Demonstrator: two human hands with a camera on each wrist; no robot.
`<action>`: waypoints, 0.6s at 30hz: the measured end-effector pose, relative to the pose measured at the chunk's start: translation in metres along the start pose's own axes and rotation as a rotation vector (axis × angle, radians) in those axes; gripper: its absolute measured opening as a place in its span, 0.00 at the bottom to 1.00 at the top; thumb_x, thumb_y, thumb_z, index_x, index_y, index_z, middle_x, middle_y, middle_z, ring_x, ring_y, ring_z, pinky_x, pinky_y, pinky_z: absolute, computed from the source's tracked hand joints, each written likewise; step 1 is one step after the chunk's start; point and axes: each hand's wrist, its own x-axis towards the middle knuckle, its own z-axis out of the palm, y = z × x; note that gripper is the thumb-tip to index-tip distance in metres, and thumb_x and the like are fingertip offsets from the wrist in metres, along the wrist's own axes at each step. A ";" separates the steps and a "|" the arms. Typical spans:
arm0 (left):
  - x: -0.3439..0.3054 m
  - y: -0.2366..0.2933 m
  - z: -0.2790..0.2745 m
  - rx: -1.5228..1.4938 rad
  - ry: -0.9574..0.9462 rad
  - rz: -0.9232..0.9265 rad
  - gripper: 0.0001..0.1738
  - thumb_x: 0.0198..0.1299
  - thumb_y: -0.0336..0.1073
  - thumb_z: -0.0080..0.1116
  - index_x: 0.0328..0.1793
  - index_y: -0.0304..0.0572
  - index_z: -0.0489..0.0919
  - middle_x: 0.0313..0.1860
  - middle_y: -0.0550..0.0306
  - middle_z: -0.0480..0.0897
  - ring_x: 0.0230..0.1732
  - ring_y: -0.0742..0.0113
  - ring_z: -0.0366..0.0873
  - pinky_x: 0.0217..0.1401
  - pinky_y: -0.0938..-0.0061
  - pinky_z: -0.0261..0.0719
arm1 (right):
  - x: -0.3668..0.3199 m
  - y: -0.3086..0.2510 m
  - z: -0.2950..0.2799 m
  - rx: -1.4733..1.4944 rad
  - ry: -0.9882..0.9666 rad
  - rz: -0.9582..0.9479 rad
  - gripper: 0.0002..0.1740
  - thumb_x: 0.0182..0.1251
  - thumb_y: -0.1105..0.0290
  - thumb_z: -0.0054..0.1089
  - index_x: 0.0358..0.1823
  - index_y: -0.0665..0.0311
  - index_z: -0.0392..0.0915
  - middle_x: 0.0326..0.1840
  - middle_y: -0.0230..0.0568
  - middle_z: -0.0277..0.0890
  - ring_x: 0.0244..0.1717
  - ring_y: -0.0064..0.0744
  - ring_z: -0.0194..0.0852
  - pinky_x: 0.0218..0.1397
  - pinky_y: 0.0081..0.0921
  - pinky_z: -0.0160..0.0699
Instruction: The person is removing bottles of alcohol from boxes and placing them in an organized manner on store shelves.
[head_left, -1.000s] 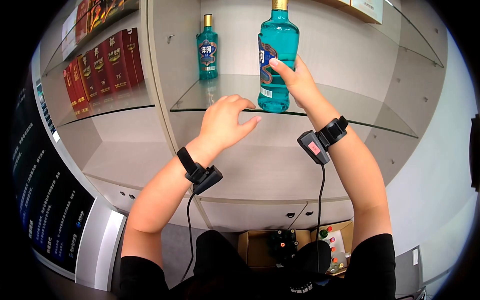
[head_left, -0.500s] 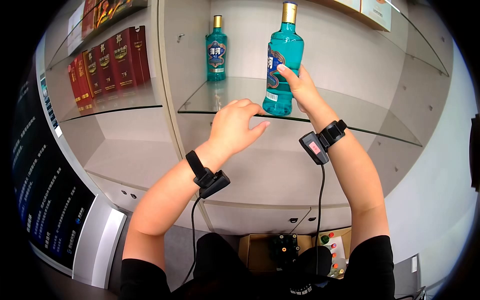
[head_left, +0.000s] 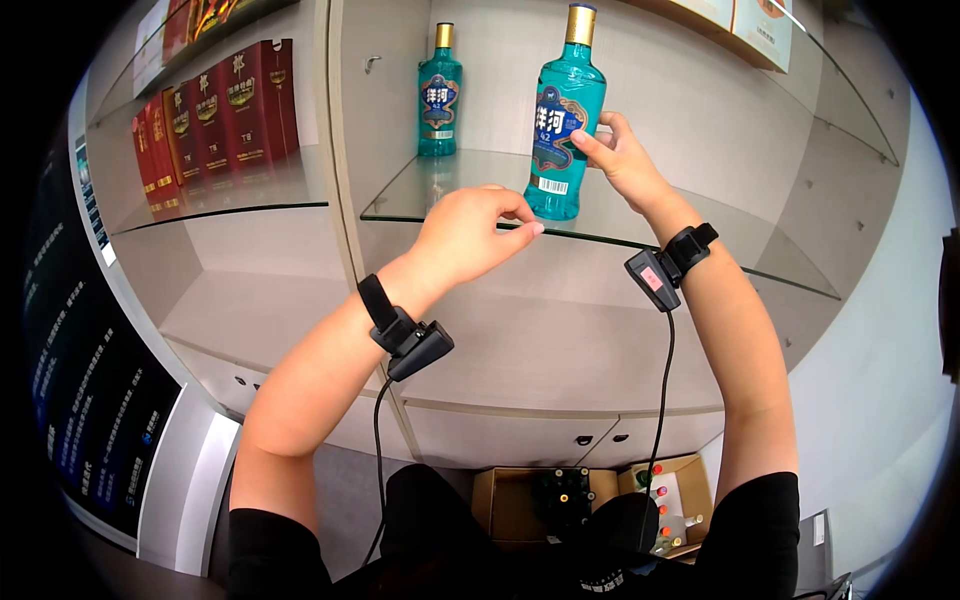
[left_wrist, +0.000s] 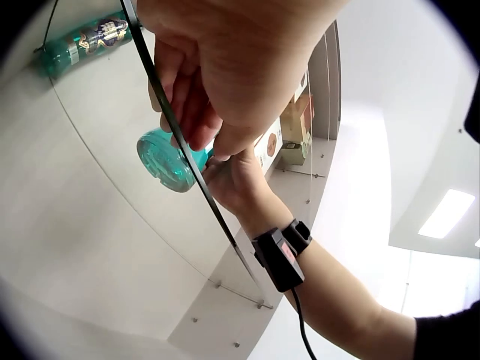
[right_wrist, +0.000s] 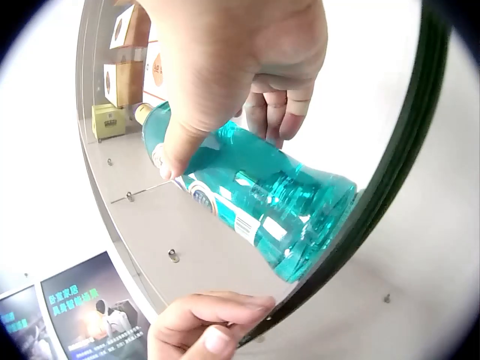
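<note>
A turquoise liquor bottle (head_left: 562,120) with a gold cap stands at the front edge of a glass shelf (head_left: 700,205). Its printed label faces forward. My right hand (head_left: 628,160) pinches the bottle's right side, thumb on the front and fingers behind; the right wrist view shows the thumb (right_wrist: 180,150) across the bottle. My left hand (head_left: 470,235) has loosely curled fingers at the shelf edge, left of the bottle's base, thumb close to the index fingertip. In the left wrist view the bottle's base (left_wrist: 166,161) shows through the glass beyond the left hand's fingers.
A matching bottle (head_left: 440,95) stands farther back on the left of the shelf. Red boxes (head_left: 225,110) fill the neighbouring compartment. Boxes (head_left: 765,30) sit on the upper right shelf. Cartons of bottles (head_left: 500,500) stand on the floor below. Cables hang from both wrists.
The bottle has turned so its label faces forward. My right hand has shifted right around its side. My left thumb has drawn nearer the index finger at the shelf edge.
</note>
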 end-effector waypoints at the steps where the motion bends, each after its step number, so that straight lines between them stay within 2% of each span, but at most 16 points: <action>1: 0.002 -0.002 -0.001 0.000 0.000 0.000 0.10 0.61 0.40 0.68 0.43 0.42 0.87 0.43 0.55 0.87 0.46 0.58 0.86 0.51 0.67 0.83 | -0.001 -0.001 0.000 0.000 0.000 0.000 0.50 0.66 0.41 0.68 0.74 0.71 0.56 0.63 0.58 0.75 0.69 0.44 0.71 0.72 0.42 0.68; 4: 0.004 -0.006 0.000 -0.100 -0.006 -0.037 0.09 0.63 0.37 0.67 0.43 0.40 0.86 0.42 0.53 0.87 0.45 0.61 0.88 0.52 0.70 0.84 | -0.005 -0.003 0.003 0.105 -0.029 -0.011 0.51 0.67 0.43 0.68 0.75 0.72 0.51 0.65 0.61 0.72 0.70 0.45 0.70 0.73 0.45 0.67; 7: 0.004 -0.008 0.001 -0.089 0.012 -0.047 0.09 0.63 0.36 0.66 0.43 0.38 0.86 0.41 0.53 0.87 0.46 0.61 0.88 0.53 0.70 0.84 | -0.004 -0.003 0.012 0.214 0.039 -0.005 0.50 0.64 0.44 0.71 0.72 0.75 0.57 0.67 0.63 0.68 0.69 0.45 0.71 0.71 0.45 0.71; 9: 0.004 -0.009 0.001 -0.075 0.006 -0.044 0.09 0.63 0.36 0.66 0.42 0.38 0.86 0.41 0.53 0.87 0.46 0.61 0.88 0.52 0.70 0.84 | 0.001 -0.004 0.020 -0.204 0.126 -0.060 0.50 0.58 0.43 0.74 0.66 0.77 0.64 0.71 0.64 0.63 0.69 0.46 0.70 0.69 0.44 0.74; 10: 0.004 -0.008 0.000 -0.075 0.006 -0.044 0.09 0.63 0.36 0.66 0.42 0.38 0.86 0.41 0.53 0.87 0.46 0.61 0.88 0.52 0.70 0.84 | 0.002 -0.006 0.023 -0.204 0.126 -0.060 0.50 0.58 0.43 0.74 0.66 0.77 0.64 0.71 0.64 0.63 0.69 0.46 0.70 0.69 0.44 0.74; 12: 0.004 -0.008 0.000 -0.064 0.015 -0.048 0.09 0.64 0.36 0.65 0.42 0.37 0.85 0.41 0.52 0.87 0.46 0.61 0.88 0.51 0.70 0.84 | 0.003 -0.015 0.028 -0.464 0.253 -0.037 0.48 0.53 0.44 0.79 0.60 0.78 0.69 0.66 0.61 0.71 0.65 0.45 0.75 0.64 0.41 0.78; 13: 0.004 -0.008 0.000 -0.064 0.015 -0.048 0.09 0.64 0.36 0.65 0.42 0.37 0.85 0.41 0.52 0.87 0.46 0.61 0.88 0.51 0.70 0.84 | 0.002 -0.022 0.029 -0.464 0.253 -0.037 0.48 0.53 0.44 0.79 0.60 0.78 0.69 0.66 0.61 0.71 0.65 0.45 0.75 0.64 0.41 0.78; 15: 0.005 -0.009 0.002 -0.039 0.026 -0.069 0.09 0.64 0.36 0.65 0.41 0.37 0.85 0.40 0.52 0.87 0.45 0.61 0.88 0.48 0.69 0.84 | -0.005 -0.035 0.027 -0.272 0.117 -0.038 0.45 0.51 0.48 0.81 0.58 0.77 0.69 0.58 0.57 0.79 0.57 0.43 0.81 0.61 0.38 0.81; 16: 0.006 -0.010 0.002 -0.039 0.026 -0.069 0.09 0.64 0.36 0.65 0.41 0.37 0.85 0.40 0.52 0.87 0.45 0.61 0.88 0.48 0.69 0.84 | -0.001 -0.030 0.028 -0.272 0.117 -0.038 0.45 0.51 0.48 0.81 0.58 0.77 0.69 0.58 0.57 0.79 0.57 0.43 0.81 0.61 0.38 0.81; 18: 0.009 -0.009 0.003 -0.100 0.031 -0.111 0.10 0.64 0.37 0.65 0.40 0.36 0.85 0.38 0.52 0.87 0.42 0.62 0.87 0.46 0.69 0.83 | 0.003 -0.022 0.030 -0.296 0.201 -0.122 0.43 0.50 0.51 0.82 0.57 0.76 0.71 0.51 0.53 0.83 0.53 0.40 0.84 0.59 0.36 0.82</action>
